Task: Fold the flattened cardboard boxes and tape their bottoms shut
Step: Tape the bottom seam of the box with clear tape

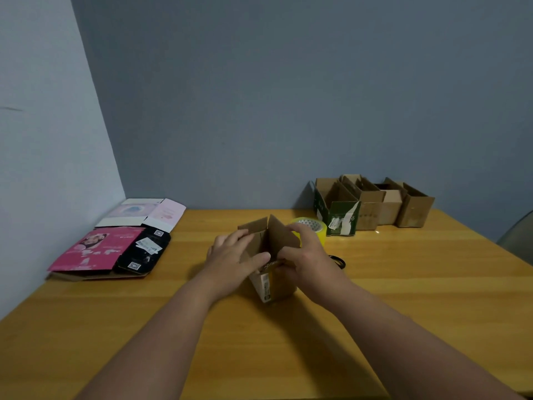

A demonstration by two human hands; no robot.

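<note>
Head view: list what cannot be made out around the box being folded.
- Small cardboard box: its lower flaps, covered by the left hand and right hand.
- Yellow tape roll: partly hidden behind the right hand.
- Black object: mostly hidden by the right wrist; unidentifiable.
- Box label: print too small.

near face of the small brown cardboard box (269,255) mostly covered by the left hand (235,262) and right hand (307,256). yellow roll of packing tape (313,228) half hidden behind the right hand. thin black object (338,260) on the wooden table (403,284) mostly concealed, unidentifiable. grey rounded shape (517,233) cut off at right edge. print on the flattened pink and black boxes (115,249) unreadable.
</note>
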